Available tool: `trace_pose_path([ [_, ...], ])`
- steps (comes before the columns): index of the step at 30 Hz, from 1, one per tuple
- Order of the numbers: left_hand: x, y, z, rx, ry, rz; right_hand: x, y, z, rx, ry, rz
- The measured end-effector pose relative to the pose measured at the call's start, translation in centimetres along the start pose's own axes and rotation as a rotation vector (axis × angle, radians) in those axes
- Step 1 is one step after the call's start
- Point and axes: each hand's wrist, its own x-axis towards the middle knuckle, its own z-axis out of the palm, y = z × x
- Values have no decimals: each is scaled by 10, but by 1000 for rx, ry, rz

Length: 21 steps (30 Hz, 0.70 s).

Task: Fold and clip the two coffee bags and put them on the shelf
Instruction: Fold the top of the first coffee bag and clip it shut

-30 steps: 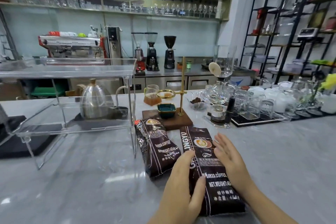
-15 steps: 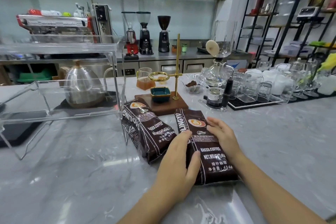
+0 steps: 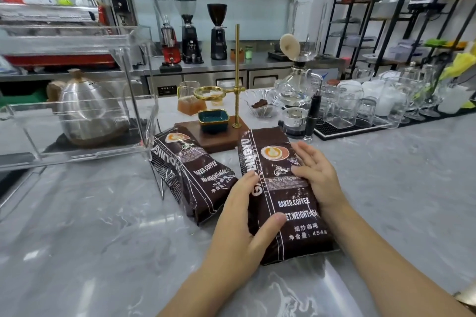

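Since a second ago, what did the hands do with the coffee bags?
Both hands slid up the right bag: the left hand now grips its left edge, the right hand lies flat by the logo. The left bag stayed beside the clear shelf.
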Motion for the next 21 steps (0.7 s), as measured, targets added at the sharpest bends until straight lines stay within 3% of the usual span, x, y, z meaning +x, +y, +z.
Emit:
trace_pose_path([
  [8, 0, 0, -4, 13, 96, -42, -18, -14, 1, -13, 61, -170],
  [12, 1, 4, -6, 40, 98, 21, -24, -17, 4, -24, 63, -224],
  [21, 0, 13, -9, -168, 95, 54, -27, -15, 7, -23, 31, -229],
])
